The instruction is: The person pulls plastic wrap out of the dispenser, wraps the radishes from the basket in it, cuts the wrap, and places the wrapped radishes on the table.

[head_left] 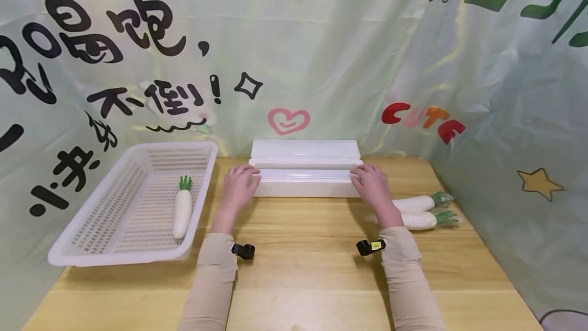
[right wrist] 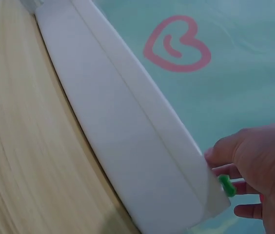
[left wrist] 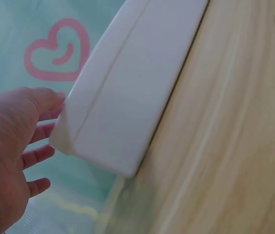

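Note:
A cling film dispenser (head_left: 308, 188), a long white box with its lid (head_left: 305, 147) raised at the back, stands at the far middle of the table. My left hand (head_left: 241, 183) holds its left end, thumb at the front edge and fingertips behind the corner; in the left wrist view its outer fingers spread past the box. At the opposite end my right hand (head_left: 371, 183) holds on in the same way. A small green piece (right wrist: 227, 185) shows beside the right fingers in the right wrist view. What lies inside the box is hidden.
On the left, a white perforated basket (head_left: 130, 259) holds one white radish (head_left: 182, 213) with a green top. Two more white radishes (head_left: 415, 204), their tops in clear film, lie right of my right hand. A printed curtain (head_left: 321, 65) hangs behind the wooden table (head_left: 303, 269).

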A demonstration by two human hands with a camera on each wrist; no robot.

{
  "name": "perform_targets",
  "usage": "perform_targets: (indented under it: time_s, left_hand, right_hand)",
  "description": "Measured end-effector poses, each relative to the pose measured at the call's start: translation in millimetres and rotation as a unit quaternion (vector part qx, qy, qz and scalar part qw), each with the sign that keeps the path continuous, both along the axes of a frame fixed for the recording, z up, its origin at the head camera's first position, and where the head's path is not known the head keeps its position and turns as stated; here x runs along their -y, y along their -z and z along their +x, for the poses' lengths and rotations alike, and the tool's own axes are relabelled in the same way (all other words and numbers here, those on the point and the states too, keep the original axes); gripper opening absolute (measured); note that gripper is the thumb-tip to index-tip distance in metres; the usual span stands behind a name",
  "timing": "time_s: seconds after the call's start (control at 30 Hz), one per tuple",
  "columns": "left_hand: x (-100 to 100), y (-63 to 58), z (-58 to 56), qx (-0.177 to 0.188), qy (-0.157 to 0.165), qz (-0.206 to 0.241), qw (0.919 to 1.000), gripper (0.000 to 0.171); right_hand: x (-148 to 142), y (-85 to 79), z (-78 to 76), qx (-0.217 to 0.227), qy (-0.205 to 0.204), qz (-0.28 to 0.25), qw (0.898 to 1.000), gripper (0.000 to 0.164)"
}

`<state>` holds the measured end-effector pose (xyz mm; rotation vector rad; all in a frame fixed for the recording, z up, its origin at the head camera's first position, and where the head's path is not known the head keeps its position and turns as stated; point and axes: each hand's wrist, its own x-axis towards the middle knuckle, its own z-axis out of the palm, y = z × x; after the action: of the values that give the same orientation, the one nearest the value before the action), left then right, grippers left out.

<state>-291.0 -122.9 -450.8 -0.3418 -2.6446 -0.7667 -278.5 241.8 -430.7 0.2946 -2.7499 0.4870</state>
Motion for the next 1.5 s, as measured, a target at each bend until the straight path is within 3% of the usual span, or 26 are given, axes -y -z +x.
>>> perform_targets:
  time_s: [0.23, 0.4, 0.63, 0.83, 1.13, 1.5]
  left_hand:
    - [3.0, 4.4, -1.8, 0.002, 0.008, 0.031, 0.9995, 0.022]
    - [-1.3, 2.6, -7.7, 0.025, 0.003, 0.052, 0.9983, 0.02]
    - [-9.0, -2.3, -13.9, 0.044, -0.023, 0.044, 0.9978, 0.019]
    - [-11.2, -1.5, -16.7, 0.022, -0.034, 0.021, 0.999, 0.022]
    - [-14.3, -0.9, -15.6, 0.003, -0.049, 0.02, 0.9986, 0.025]
    - [-15.7, 1.3, -16.3, -0.017, -0.04, 0.026, 0.9987, 0.023]
  right_hand:
    - [0.1, 4.0, -4.7, 0.03, -0.011, -0.048, 0.998, 0.028]
    - [-0.6, 4.9, -8.1, 0.034, -0.011, -0.092, 0.995, 0.025]
    - [-1.4, 8.4, -10.1, 0.035, 0.001, -0.094, 0.995, 0.026]
    - [-1.8, 10.4, -12.8, 0.019, 0.015, -0.092, 0.995, 0.026]
    - [-3.8, 8.6, -10.8, 0.064, -0.022, -0.139, 0.988, 0.033]
    - [3.0, 9.8, -12.3, 0.07, 0.025, -0.138, 0.988, 0.033]
